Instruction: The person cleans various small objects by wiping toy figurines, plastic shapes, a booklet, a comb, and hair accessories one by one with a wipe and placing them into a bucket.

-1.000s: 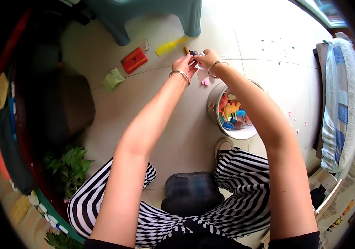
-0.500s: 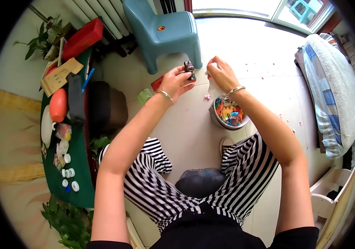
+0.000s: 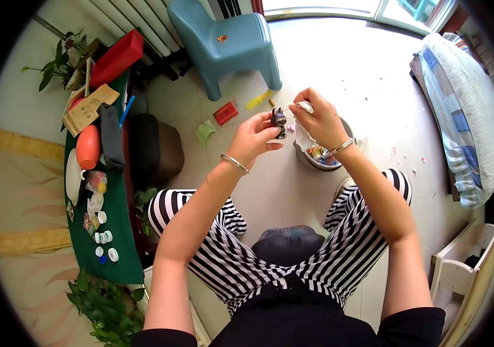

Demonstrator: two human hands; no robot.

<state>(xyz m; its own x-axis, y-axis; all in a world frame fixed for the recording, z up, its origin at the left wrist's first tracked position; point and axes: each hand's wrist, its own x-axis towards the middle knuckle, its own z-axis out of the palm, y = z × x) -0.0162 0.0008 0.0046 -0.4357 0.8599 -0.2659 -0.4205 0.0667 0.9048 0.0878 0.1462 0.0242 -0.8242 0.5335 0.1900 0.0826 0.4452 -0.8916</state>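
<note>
Held upright in my left hand (image 3: pixel 252 137) is a small dark figurine (image 3: pixel 279 122) with pointed ears, between thumb and fingers. My right hand (image 3: pixel 321 120) pinches a crumpled white tissue or wrapper (image 3: pixel 304 107), a little to the right of the figurine and apart from it. Below my right hand stands a round bucket (image 3: pixel 348 132) of colourful toys (image 3: pixel 320 153), partly hidden by that hand and wrist. A pink scrap (image 3: pixel 291 128) shows on the floor beside the figurine.
On the floor lie a red box (image 3: pixel 225 113), a yellow comb (image 3: pixel 258 100) and a green wrapper (image 3: pixel 205 132). A blue-grey chair (image 3: pixel 241 40) stands ahead. At left is a green-topped table (image 3: pixel 119 254) with bottle caps and other items; bedding (image 3: pixel 461 115) is at right.
The head view has tilted up, showing the whole chair and table. My hands, together around the figurine one second ago, are apart; the figurine stays in the left, white material in the right.
</note>
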